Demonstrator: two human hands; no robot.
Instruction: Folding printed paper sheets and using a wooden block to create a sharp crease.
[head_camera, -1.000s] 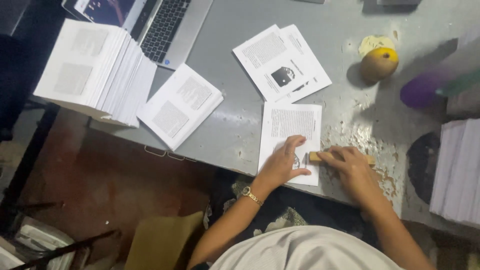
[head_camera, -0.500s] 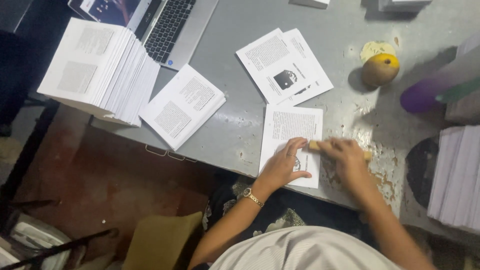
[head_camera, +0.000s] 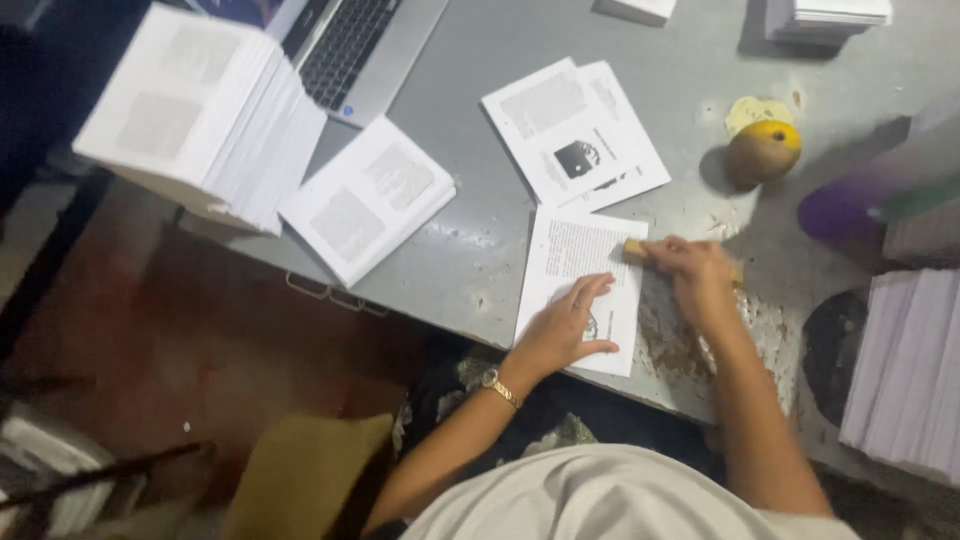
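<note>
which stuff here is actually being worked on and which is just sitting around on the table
In use:
- printed sheet, pressed flat by the left hand
- small wooden tool, held at the sheet's right edge by the right hand

Lying about:
- laptop
- tall paper stack
- folded booklet
- two overlapping printed sheets
- round yellow-brown pot
- stack of pages at the right

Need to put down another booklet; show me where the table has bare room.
Bare grey table between the laptop and the printed sheets. Crowded by the left hand, right hand, round fruit and right stack.
</note>
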